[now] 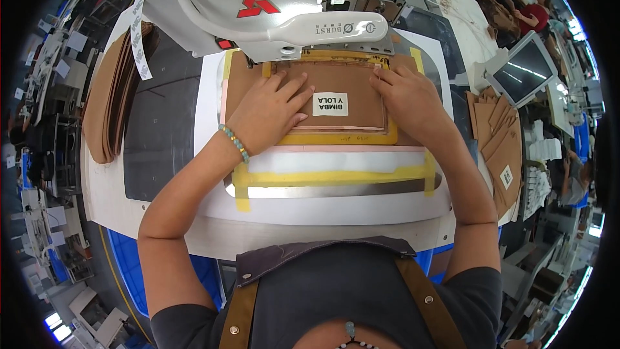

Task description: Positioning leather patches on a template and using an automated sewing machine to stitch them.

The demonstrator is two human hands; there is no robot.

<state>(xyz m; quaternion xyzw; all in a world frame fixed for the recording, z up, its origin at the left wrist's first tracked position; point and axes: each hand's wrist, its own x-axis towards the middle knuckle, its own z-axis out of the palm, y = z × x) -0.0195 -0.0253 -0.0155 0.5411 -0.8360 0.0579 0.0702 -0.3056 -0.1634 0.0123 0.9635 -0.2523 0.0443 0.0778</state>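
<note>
A brown panel (363, 105) with a white printed label (330, 111) lies under the sewing machine's head, inside a yellow template frame (345, 139). My left hand (274, 111) lies over the panel's left part, fingers spread and pointing away from me, a beaded bracelet at its wrist. On the other side my right hand (412, 100) rests at the frame's upper right corner, its fingertips pressed down on the panel's edge. Both hands lie flat and grip nothing. The panel's left edge is partly hidden by my left hand.
The large grey sewing machine (213, 6) overhangs the far side. Yellow tape (336, 178) crosses the white sheet in front. Brown pieces (106, 103) stack at left; more brown pieces with a label (494, 136) lie at right, below a screen (523, 70). People sit farther right.
</note>
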